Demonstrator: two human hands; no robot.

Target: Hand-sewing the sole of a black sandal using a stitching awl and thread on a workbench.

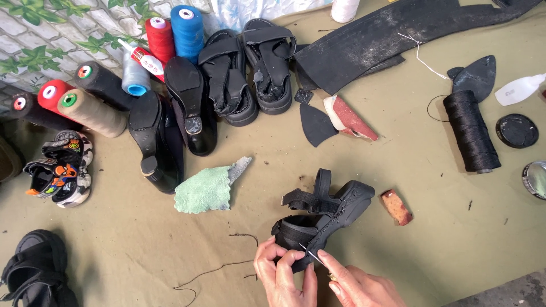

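Two hands [318,278] at black sandal [324,219]

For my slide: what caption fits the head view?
Both hands work a thin needle at a black strapped sandal on an olive cloth.

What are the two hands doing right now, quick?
Left hand: closed, pinching the edge of the black sandal.
Right hand: closed, holding a thin needle against the sandal.
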